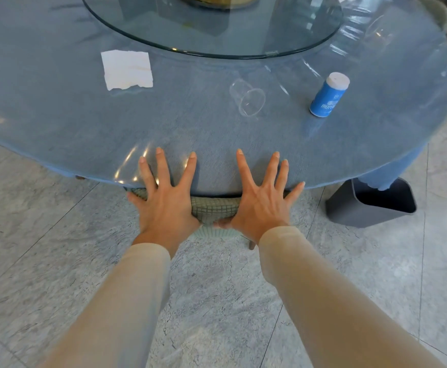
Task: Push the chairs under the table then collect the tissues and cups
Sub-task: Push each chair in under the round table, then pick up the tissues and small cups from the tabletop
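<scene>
Squarely, left hand (166, 205) and right hand (259, 205) (fingers (161, 166) splayed) press the chair (214, 205).

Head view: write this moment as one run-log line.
chair under table edge | left hand, right hand press chair back | tissue, tipped cup on table

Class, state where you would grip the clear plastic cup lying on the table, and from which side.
Probably its curved side wall, from above: the clear plastic cup lies tipped over, mouth towards the viewer, so both flanks are exposed.
</scene>
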A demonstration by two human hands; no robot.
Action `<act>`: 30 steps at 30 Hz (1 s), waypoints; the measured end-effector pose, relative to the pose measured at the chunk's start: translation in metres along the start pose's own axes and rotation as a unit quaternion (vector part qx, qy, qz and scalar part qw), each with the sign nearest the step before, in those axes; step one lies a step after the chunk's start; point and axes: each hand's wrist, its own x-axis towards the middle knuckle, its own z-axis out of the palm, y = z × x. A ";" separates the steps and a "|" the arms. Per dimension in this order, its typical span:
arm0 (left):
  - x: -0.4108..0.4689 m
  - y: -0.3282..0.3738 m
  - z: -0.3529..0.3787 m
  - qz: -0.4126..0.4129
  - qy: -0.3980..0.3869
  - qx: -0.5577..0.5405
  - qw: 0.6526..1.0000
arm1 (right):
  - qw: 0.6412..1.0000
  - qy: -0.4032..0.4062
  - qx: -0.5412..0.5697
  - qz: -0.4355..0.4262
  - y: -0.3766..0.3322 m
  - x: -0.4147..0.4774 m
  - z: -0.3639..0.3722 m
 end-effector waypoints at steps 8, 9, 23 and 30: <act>-0.023 0.004 -0.060 0.086 0.056 0.153 0.983 | 0.995 0.004 -0.076 -0.066 0.011 -0.031 -0.061; -0.026 0.009 -0.076 0.097 0.071 0.155 0.981 | 0.994 0.025 -0.078 -0.076 0.014 -0.035 -0.079; -0.071 0.094 -0.371 0.123 0.277 0.121 0.945 | 0.955 0.281 -0.089 -0.028 0.037 -0.072 -0.385; -0.059 0.098 -0.405 0.114 0.284 0.113 0.945 | 0.949 0.300 -0.096 -0.018 0.043 -0.060 -0.440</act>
